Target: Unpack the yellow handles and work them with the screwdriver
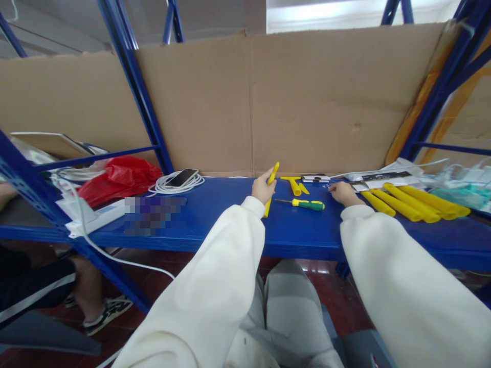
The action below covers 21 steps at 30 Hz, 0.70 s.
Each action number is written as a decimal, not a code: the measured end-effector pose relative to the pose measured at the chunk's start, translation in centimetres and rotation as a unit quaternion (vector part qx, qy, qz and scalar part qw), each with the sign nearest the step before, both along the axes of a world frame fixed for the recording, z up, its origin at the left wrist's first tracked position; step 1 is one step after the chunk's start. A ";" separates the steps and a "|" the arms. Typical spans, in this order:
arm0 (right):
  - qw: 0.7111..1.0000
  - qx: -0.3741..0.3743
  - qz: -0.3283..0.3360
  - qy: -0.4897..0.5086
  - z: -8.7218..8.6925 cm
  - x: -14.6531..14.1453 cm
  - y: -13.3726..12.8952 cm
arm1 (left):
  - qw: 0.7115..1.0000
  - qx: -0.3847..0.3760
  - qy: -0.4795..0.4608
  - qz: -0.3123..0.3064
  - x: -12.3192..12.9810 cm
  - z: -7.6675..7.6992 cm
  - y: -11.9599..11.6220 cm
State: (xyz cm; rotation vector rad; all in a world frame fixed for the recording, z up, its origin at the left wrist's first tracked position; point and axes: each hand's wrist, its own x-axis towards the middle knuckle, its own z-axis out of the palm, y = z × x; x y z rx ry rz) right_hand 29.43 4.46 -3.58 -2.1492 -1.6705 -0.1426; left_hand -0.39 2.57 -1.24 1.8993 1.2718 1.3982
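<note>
My left hand (263,188) is closed around a narrow yellow plastic piece (273,174), held upright with its ends showing above and below the fingers. Over at the right, my right hand (342,194) has its fingertips pinched together low over the table, by some tiny bits (329,187); whatever is in the pinch is too small to make out. Between the hands lies a screwdriver (309,204) with a green and yellow handle, its shaft toward my left hand. Just behind it is a yellow T-shaped part (294,185) beside a smaller yellow piece (304,188).
Several yellow tubes (399,204) lie to the right, before plastic bags (468,189). A black-and-silver object (315,178) rests at the back. Leftward are a phone (183,177) on a coiled white cable (164,185) and a red bag (120,179). Cardboard (307,102) walls the rear.
</note>
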 end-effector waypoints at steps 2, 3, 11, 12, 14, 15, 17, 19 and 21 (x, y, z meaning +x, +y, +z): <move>1.000 0.010 0.010 0.003 0.0 0.0 0.0 | 1.000 -0.002 -0.002 0.001 0.0 0.0 -0.1; 1.000 0.014 0.016 0.006 0.0 -0.1 -0.1 | 1.000 -0.002 -0.003 0.001 0.0 0.0 -0.1; 0.997 0.038 0.036 0.053 0.0 -0.4 -0.1 | 1.000 0.002 -0.005 -0.003 0.0 -0.2 0.2; 0.997 0.039 0.035 0.058 -0.1 -0.4 -0.1 | 1.000 0.002 -0.003 -0.002 0.0 -0.2 0.2; 0.997 0.040 0.030 0.061 -0.1 -0.3 0.0 | 1.000 0.003 -0.001 0.000 0.0 -0.2 0.2; 0.997 0.039 0.026 0.058 -0.1 -0.3 0.0 | 1.000 0.004 -0.001 0.000 0.0 -0.2 0.2; 0.998 0.030 0.016 0.047 0.0 -0.4 0.0 | 1.000 0.005 -0.004 -0.001 0.1 -0.3 0.3; 0.999 0.016 0.008 0.031 0.1 -0.5 -0.2 | 1.000 0.007 -0.007 -0.004 0.1 -0.3 0.3; 1.000 0.002 0.007 0.015 0.2 -0.6 -0.3 | 1.000 0.006 -0.007 -0.004 0.1 -0.3 0.3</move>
